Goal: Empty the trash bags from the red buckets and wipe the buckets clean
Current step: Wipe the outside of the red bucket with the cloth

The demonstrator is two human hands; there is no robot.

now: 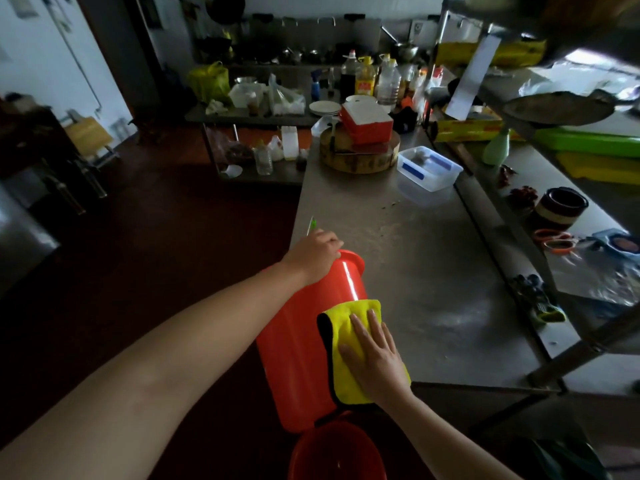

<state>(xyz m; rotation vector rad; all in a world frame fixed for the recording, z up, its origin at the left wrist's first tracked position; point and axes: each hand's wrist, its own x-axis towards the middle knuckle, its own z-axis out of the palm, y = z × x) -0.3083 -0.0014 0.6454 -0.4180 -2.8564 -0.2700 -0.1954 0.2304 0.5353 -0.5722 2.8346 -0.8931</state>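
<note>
Left hand grips the likely light, slippery red bucket by its rim; right hand, flat, presses the yellow cloth.

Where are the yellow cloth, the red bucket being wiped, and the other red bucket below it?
yellow cloth [341, 323], head view, bare patch left of the fingers.
tilted red bucket [294, 341], head view, middle of its outer side wall.
lower red bucket [339, 455], head view, its inner wall.
</note>
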